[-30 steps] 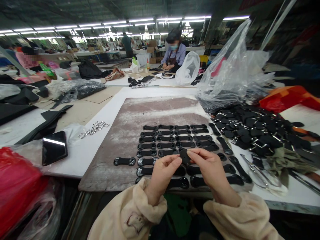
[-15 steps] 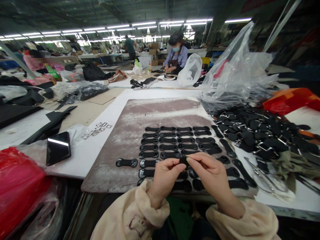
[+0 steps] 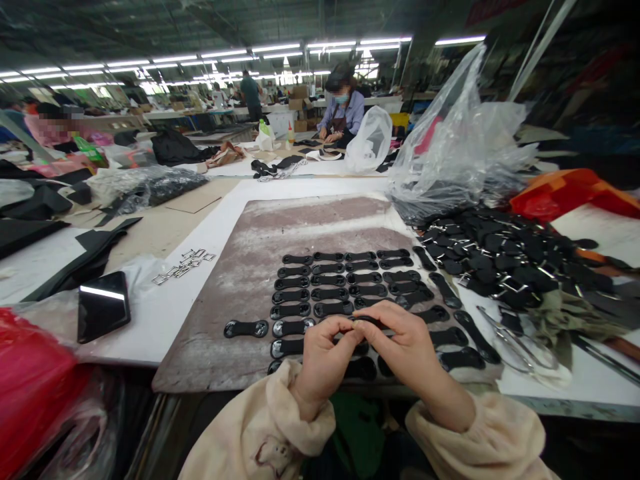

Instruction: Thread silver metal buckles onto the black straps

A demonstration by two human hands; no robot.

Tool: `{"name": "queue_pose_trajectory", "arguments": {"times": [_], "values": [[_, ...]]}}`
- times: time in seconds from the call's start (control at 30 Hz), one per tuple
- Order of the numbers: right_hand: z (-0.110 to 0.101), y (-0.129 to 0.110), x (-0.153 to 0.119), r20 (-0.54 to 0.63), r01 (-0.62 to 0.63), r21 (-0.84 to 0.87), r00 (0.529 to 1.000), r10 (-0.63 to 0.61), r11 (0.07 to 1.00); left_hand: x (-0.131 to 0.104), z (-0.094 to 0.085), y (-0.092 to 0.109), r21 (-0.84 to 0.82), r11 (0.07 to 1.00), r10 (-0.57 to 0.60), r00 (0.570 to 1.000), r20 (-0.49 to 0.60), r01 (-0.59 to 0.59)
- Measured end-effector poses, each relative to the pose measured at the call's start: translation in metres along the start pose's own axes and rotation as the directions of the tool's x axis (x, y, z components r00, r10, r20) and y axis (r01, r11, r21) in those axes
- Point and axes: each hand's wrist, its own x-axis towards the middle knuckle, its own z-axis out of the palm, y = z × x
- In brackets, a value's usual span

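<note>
My left hand (image 3: 325, 357) and my right hand (image 3: 403, 343) meet over the near part of a grey-brown board (image 3: 210, 300). Both pinch one small black strap piece (image 3: 371, 319), mostly hidden by the fingers. Several black bone-shaped pieces lie in rows on the board below and beyond my hands, with glossy round ends. One such piece (image 3: 245, 329) lies apart at the left of the rows. Right of the board is a heap of black pieces with metal buckles (image 3: 495, 250). A small pile of metal rings (image 3: 184, 265) rests on white paper at the left.
A phone (image 3: 103, 307) and a red plastic bag (image 3: 35, 387) are at the left. Scissors (image 3: 515, 347) lie near the right edge of the board. Clear plastic bags (image 3: 450, 147) stand at the back right, beside orange plastic (image 3: 575, 190). A person (image 3: 343, 110) sits across the table.
My fingertips have drawn closer together, and the black piece between them has turned, now showing as a thin curved edge. The whole view has shifted slightly.
</note>
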Motion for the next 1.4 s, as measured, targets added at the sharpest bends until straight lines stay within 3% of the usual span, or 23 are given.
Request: {"name": "queue_pose_trajectory", "arguments": {"times": [0.23, 0.5, 0.67, 0.87, 1.0, 1.23, 1.4], "values": [[0.000, -0.002, -0.001, 0.081, 0.027, -0.132, 0.997, -0.016, 0.991, -0.001, 0.004, 0.002, 0.108, 0.993, 0.041, 0.999, -0.007, -0.040], [0.004, 0.008, -0.001, -0.029, -0.039, -0.016, 0.999, 0.039, 0.999, 0.003, 0.001, -0.006, -0.187, 0.981, -0.056, 0.996, -0.075, 0.041], [0.002, 0.010, 0.000, -0.056, -0.029, -0.021, 0.998, 0.028, 0.999, 0.004, 0.001, -0.002, -0.220, 0.973, -0.085, 0.996, -0.032, 0.076], [-0.002, 0.009, 0.000, 0.035, -0.039, 0.028, 0.999, 0.038, 0.999, 0.009, -0.009, 0.006, -0.114, 0.993, 0.012, 0.999, -0.030, -0.016], [0.000, 0.007, 0.000, 0.067, -0.054, 0.006, 0.996, 0.054, 0.999, 0.013, -0.016, 0.006, -0.058, 0.998, -0.002, 1.000, -0.016, 0.002], [0.007, 0.005, 0.000, 0.173, -0.067, -0.033, 0.982, 0.071, 0.997, 0.012, -0.015, 0.004, -0.134, 0.990, 0.026, 0.995, -0.096, -0.039], [0.006, 0.004, 0.000, 0.178, -0.008, -0.047, 0.984, 0.016, 0.999, 0.010, -0.014, 0.002, -0.233, 0.972, -0.041, 0.998, -0.042, 0.030]]}}
